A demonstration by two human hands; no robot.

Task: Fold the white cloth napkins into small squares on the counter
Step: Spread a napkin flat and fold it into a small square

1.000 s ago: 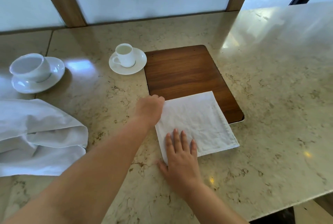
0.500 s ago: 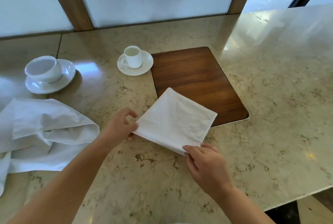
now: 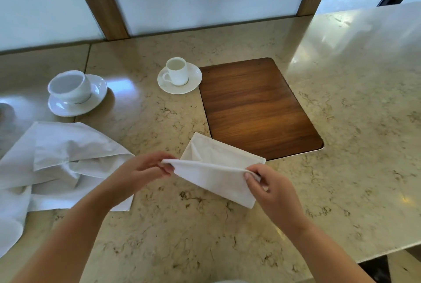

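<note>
A folded white napkin (image 3: 216, 175) is lifted off the marble counter (image 3: 341, 146) in front of me, its near edge raised and bent over. My left hand (image 3: 139, 175) pinches the napkin's left corner. My right hand (image 3: 271, 189) pinches its right corner. The far part of the napkin still lies near the corner of a wooden board (image 3: 255, 109). A loose pile of unfolded white napkins (image 3: 57, 164) lies crumpled at the left.
A large white cup on a saucer (image 3: 75, 91) stands at the far left. A small white cup on a saucer (image 3: 178, 75) sits beside the board. The counter's edge runs along the lower right (image 3: 376, 257). Wooden-framed panels rise behind.
The napkin lay flat under both palms, then was turned and pulled toward me. Both hands now pinch its corners and have raised the near edge off the counter.
</note>
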